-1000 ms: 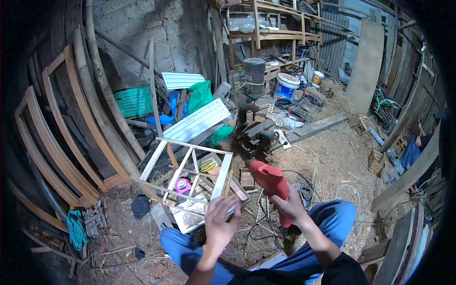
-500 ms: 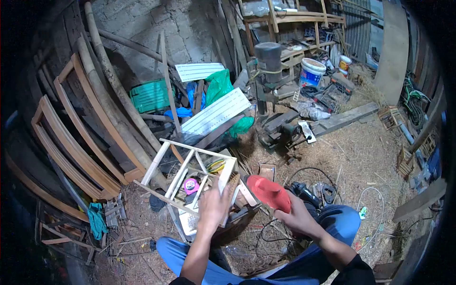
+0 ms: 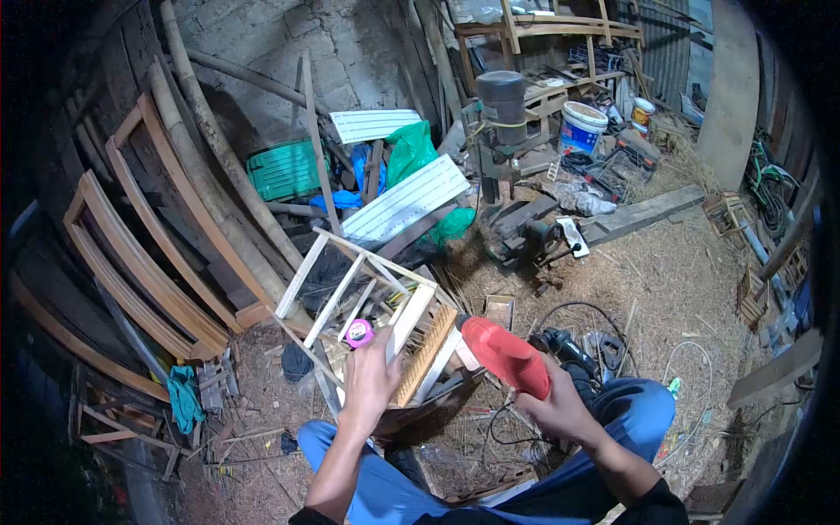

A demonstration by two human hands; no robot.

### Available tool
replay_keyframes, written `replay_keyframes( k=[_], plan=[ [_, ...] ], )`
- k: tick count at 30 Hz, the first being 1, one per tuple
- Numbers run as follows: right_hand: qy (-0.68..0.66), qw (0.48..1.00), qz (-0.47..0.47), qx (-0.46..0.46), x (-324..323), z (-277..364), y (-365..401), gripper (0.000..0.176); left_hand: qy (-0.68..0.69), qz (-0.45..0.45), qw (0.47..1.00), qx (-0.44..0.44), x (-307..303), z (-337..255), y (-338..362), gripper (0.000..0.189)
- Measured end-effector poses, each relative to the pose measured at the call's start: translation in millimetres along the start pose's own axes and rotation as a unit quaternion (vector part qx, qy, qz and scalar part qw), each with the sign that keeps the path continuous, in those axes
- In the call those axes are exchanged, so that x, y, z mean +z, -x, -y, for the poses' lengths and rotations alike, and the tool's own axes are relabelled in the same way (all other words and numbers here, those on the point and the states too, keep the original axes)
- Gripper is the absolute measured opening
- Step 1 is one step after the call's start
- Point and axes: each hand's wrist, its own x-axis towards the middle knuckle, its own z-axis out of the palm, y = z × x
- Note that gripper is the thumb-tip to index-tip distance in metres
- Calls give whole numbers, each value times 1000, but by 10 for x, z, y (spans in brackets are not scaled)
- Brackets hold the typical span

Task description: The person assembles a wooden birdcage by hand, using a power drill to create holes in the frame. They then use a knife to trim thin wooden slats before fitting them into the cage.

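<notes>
My right hand grips a red power drill, its dark tip pointing left and up toward a light wooden frame. My left hand is closed over the near bar of that frame, which stands tilted in front of my knees. Just beyond my left fingers, a pink tape measure shows through the frame. A tan wooden strip with rows of ridges lies along the frame's right side, close to the drill's tip. My left fingertips are partly hidden behind the bar.
Black power tools with a cable lie near my right knee. A dark metal machine stands ahead, a white-and-blue bucket behind it. Curved wooden frames lean at left. White panels lie by the wall. Straw and shavings cover the floor.
My left hand, blurred above the frame before, now holds its near bar. The frame has turned and tilted, exposing more of the ridged strip. The drill has swung slightly to the right.
</notes>
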Motion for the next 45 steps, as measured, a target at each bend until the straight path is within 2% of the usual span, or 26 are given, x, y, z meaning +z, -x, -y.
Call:
replay_keyframes(
  k=[5,7,10,18,20,25,28,31,34,36,40,45],
  plan=[
    [-19,1000,-8,12,-25,37,45,69,-6,3,1000,13,-24,25,20,51],
    [-32,999,-12,14,-18,-11,52,68,-14,-17,997,74,24,72,-11,58],
    [-18,999,-28,-4,27,-194,56,68,-24,-15,993,119,128,160,-92,59],
    [23,999,-36,15,145,-385,99,70,-46,27,985,167,303,139,-138,56],
    [27,999,-37,28,107,-377,140,70,-38,27,983,180,350,106,-149,48],
    [38,995,-50,72,-44,-205,268,66,-42,63,983,166,433,66,-231,36],
    [24,990,-41,133,-98,-170,334,62,-47,76,982,164,448,48,-256,32],
    [28,993,-57,103,-140,-154,360,60,-52,89,981,165,433,41,-249,31],
    [61,992,-52,101,-183,-74,383,60,-32,120,982,140,403,-24,-225,40],
    [73,991,-56,101,-189,-67,408,60,26,114,981,156,357,-135,-243,31],
    [64,990,-56,112,-169,-49,451,61,45,88,980,172,331,-195,-274,34],
    [81,990,-55,99,-107,19,459,65,22,132,983,126,340,-169,-301,38]
  ],
)
